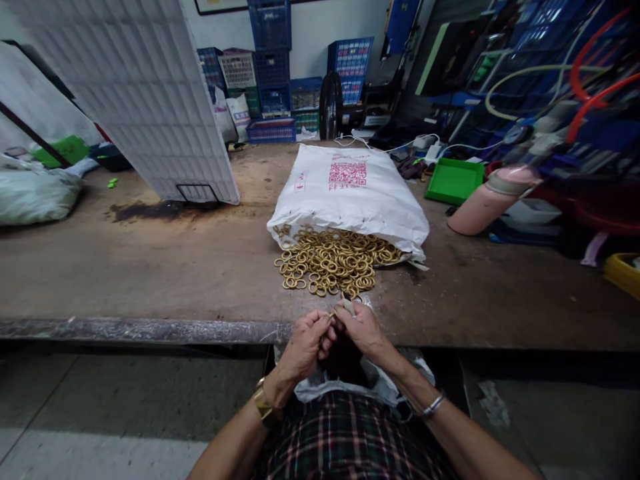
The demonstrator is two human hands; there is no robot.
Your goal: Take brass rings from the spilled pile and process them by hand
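Observation:
Close together at the table's front edge, both of my hands work on one small brass ring (332, 314). My left hand (309, 339) pinches it between thumb and fingers. In my right hand (366, 331) is a small pale flat tool (349, 307) with a dark end, its kind unclear; its fingers meet the ring. Just beyond lies a heap of brass rings (330, 263), spilling out of the mouth of a white woven sack (320, 183) with red print. Below my hands, an open whitish bag (320, 390) sits at my lap, its inside dark.
A tall ribbed white panel (145, 87) stands on the wooden table (150, 273) at left, with a filled pale bag (37, 197) farther left. To the right are a green tray (455, 180) and a tilted pink bottle (487, 203). Blue crates (273, 77) are stacked behind.

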